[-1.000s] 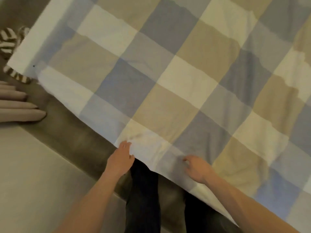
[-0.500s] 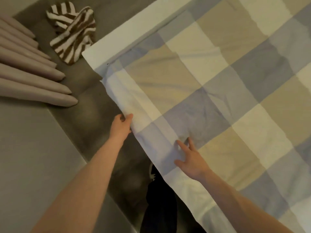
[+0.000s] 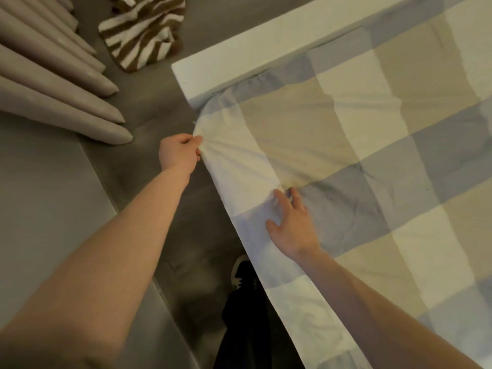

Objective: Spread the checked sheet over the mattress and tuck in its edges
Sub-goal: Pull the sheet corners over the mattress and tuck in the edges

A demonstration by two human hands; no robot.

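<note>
My left hand [image 3: 181,153] has its fingers curled tight around the side edge of the grey, beige and white checked cotton sheet [image 3: 346,166], bunching it near the bare white mattress [image 3: 239,65] corner. My right hand [image 3: 291,222] lies flat on the sheet with fingers spread, pressing it down. A brown-and-white striped fuzzy cloth [image 3: 143,30] sits on the grey floor [image 3: 149,110] nearby.

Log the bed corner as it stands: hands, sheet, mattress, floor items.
left hand: grips the side edge of the blue, beige and white checked cotton sheet near its corner
right hand: flat on the sheet, fingers straight
white mattress: bare strip showing beyond the sheet's end
tuck: side edge appears untucked
floor: brown-and-white striped fuzzy cloth
</note>
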